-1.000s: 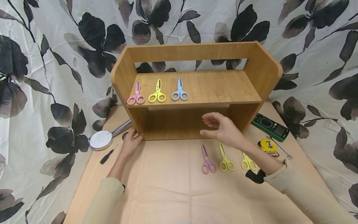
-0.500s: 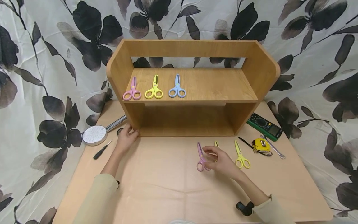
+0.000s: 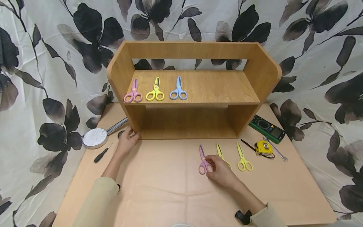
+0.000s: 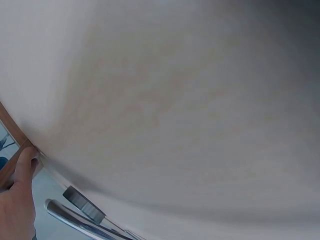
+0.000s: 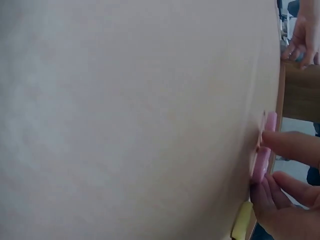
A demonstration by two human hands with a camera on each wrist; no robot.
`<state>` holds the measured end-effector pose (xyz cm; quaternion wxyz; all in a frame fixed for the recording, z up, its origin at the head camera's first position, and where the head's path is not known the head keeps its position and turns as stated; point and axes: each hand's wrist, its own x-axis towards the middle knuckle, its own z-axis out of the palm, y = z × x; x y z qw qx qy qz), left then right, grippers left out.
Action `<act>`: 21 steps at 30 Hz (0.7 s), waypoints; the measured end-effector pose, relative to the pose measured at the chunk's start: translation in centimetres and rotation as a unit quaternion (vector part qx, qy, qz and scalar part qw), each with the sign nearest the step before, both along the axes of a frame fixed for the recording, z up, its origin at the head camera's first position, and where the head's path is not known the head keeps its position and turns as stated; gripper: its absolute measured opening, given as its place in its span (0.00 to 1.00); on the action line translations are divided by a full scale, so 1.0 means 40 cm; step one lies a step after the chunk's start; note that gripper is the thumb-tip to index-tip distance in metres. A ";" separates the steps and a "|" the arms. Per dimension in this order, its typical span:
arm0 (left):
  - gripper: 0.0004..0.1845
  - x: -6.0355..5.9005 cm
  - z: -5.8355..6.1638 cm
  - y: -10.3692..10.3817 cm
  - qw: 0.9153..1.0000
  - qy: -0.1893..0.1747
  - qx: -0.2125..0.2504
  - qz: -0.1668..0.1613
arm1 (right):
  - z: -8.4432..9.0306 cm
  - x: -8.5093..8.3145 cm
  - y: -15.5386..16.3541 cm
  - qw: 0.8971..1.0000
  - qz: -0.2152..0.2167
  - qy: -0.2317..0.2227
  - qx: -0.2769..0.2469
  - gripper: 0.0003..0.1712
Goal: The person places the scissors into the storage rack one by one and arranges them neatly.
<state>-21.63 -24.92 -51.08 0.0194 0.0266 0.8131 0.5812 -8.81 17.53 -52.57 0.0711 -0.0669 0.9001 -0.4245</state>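
Pink scissors [image 3: 203,161] lie flat on the worktop [image 3: 170,186] in front of the shelf unit [image 3: 193,91], and my right hand [image 3: 219,171] is down on their handle end, fingertips [image 5: 280,142] pinching the pink loops. My judgement: a flat pair like this lifts best if I get a fingertip under 1 loop and tip it up before closing my grip, keeping the blades shut and pointing away from me. My left hand [image 3: 127,142] holds the shelf unit's lower left corner, thumb and fingers curled round the edge; keeping it there should stop the unit sliding.

Just right of my fingers lie 2 yellow scissors [image 3: 243,157], the nearer one [image 3: 221,154] partly under my hand, so I should lift straight up and not sweep sideways. On the shelf sit 3 more pairs in a row: pink [image 3: 132,93], yellow [image 3: 155,91], blue [image 3: 178,90]; the board to their right is bare wood. Further right on the worktop are a tape measure [image 3: 263,147], a wrench [image 3: 276,150] and a green multimeter [image 3: 266,127]. Left of the unit lie a shower head [image 3: 96,138] and a small screwdriver [image 3: 102,153], well apart from my reach.
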 end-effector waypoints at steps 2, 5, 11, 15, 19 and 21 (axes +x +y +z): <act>0.34 -0.002 -0.001 0.001 1.000 0.003 -0.003 -0.001 | -0.005 0.001 -0.002 1.000 -0.004 0.015 0.012 0.33; 0.34 -0.003 -0.001 0.001 1.000 0.004 -0.002 0.000 | -0.007 0.002 -0.005 0.999 -0.013 0.032 0.025 0.31; 0.34 0.002 -0.004 0.003 1.000 0.003 -0.003 0.001 | -0.011 0.009 -0.011 0.998 -0.029 0.040 0.041 0.28; 0.34 0.003 -0.006 0.005 1.000 0.004 -0.003 0.002 | -0.012 0.014 -0.019 0.997 -0.031 0.054 0.036 0.28; 0.35 0.003 -0.005 0.005 1.000 0.008 -0.010 0.006 | -0.011 0.018 -0.028 0.997 -0.038 0.061 0.027 0.28; 0.35 0.003 -0.004 0.005 1.000 0.011 -0.012 0.007 | -0.010 0.020 -0.032 0.997 -0.043 0.062 0.023 0.29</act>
